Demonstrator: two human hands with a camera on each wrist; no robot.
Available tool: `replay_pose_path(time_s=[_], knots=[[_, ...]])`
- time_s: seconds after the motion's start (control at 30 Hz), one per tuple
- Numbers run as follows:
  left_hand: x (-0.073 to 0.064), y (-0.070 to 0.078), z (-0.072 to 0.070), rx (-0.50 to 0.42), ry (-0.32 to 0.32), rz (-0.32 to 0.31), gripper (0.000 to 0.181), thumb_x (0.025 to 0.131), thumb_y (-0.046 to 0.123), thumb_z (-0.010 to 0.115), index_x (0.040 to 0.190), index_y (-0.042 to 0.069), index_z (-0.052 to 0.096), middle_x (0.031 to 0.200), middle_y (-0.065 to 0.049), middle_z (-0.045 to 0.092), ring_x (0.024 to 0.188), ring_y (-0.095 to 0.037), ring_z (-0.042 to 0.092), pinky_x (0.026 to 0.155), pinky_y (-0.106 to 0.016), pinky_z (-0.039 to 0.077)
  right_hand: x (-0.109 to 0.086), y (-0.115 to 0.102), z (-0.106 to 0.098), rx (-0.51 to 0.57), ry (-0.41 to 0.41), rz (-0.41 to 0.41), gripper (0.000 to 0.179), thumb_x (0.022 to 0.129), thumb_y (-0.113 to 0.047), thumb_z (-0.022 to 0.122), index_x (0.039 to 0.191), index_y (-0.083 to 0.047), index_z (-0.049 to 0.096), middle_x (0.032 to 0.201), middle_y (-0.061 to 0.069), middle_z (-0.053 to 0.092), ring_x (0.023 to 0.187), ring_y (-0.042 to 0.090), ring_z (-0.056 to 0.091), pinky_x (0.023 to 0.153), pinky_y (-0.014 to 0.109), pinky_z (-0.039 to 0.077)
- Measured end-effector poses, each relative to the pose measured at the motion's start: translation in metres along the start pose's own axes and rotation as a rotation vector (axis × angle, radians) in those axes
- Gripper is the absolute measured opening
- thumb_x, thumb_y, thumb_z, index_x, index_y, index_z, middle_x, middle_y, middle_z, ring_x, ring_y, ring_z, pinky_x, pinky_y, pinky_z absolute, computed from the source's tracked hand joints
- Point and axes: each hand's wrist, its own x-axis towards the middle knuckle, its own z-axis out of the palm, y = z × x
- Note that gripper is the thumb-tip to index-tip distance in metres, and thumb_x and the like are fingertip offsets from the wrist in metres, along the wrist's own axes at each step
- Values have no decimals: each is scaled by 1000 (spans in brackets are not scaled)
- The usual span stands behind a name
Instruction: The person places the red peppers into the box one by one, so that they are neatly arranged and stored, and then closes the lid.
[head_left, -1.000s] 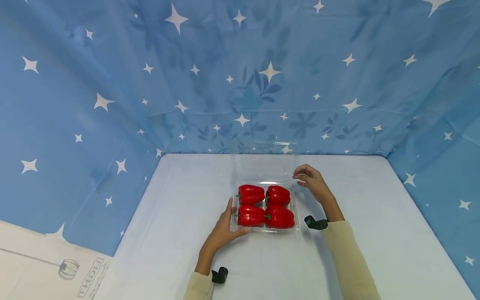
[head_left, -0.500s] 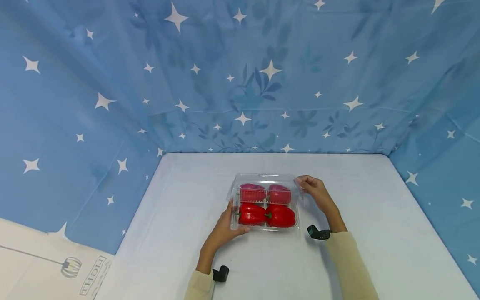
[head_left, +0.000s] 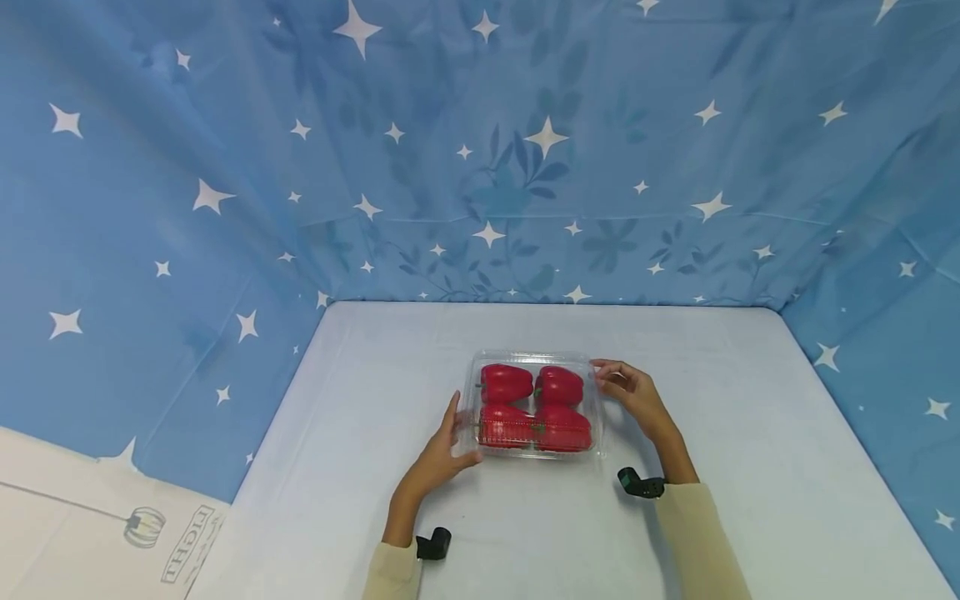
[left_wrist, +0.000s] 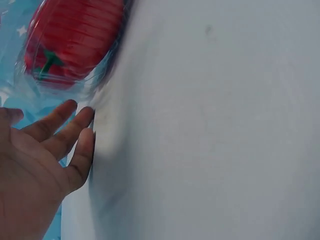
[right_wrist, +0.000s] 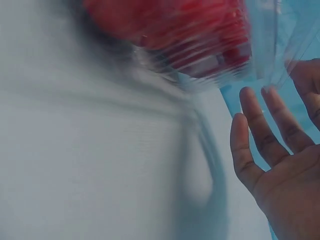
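Several red bell peppers [head_left: 506, 383] with green stems lie in a clear plastic clamshell box [head_left: 536, 456] on the table. The box's hinged clear lid [head_left: 534, 358] lies over them, its ridged front wall across the front peppers; whether it is latched cannot be told. At the box's left side is my left hand [head_left: 438, 458], fingers straight and thumb spread near the front left corner. In the left wrist view its fingertips [left_wrist: 86, 112] stand just short of the box. My right hand [head_left: 633, 396] is by the back right corner, fingers loosely extended, fingertips [head_left: 597, 363] at the lid's edge.
The table [head_left: 375, 358] has a white cloth. A blue curtain [head_left: 480, 150] with white stars stands behind and on both sides. Each wrist wears a small black camera, the left camera [head_left: 435, 543] and the right camera [head_left: 640, 483].
The lid has swung from upright behind the box down over the peppers, with my right hand at its right edge. My left hand has drawn slightly left, away from the box.
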Motion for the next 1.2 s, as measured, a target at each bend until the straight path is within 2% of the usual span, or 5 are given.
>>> replay_pose_path(time_s=[0.17, 0.43, 0.6, 0.9, 1.2], knots=[[-7, -5, -3, -79, 27, 42, 81, 93, 25, 67, 157, 29, 18, 153, -18, 38, 138, -39, 43, 107, -52, 43, -7, 5, 3, 18, 2, 26, 31, 96, -17, 64, 114, 7, 57, 138, 23, 51, 109, -5, 57, 87, 15, 53], [-14, -5, -2, -145, 109, 110, 45, 98, 6, 56, 142, 2, 46, 136, -26, 52, 123, -44, 54, 95, -27, 53, -24, -9, 10, -2, 13, 29, 32, 99, -12, 58, 123, 9, 53, 126, 33, 53, 107, 14, 63, 83, 26, 59], [-17, 16, -5, -170, 101, 127, 42, 97, 1, 56, 137, -6, 47, 111, -33, 60, 104, -47, 59, 85, -19, 53, -33, -14, 13, -16, 10, -3, 35, 99, -9, 55, 128, 9, 49, 124, 34, 52, 106, 14, 63, 82, 28, 59], [-13, 25, 2, -241, 154, 32, 41, 94, -8, 50, 135, -6, 45, 88, -37, 60, 84, -46, 65, 78, -36, 58, -42, 2, 21, -20, 39, 26, 46, 101, -12, 52, 145, -4, 40, 110, 19, 56, 91, -1, 60, 74, 23, 58], [-4, 7, 17, -330, 221, -54, 40, 99, 1, 50, 138, 6, 44, 86, -23, 59, 76, -13, 61, 73, -31, 59, -72, -2, 31, 1, 74, 45, 52, 102, -11, 51, 149, -1, 32, 97, 9, 62, 81, 2, 58, 69, 19, 53]])
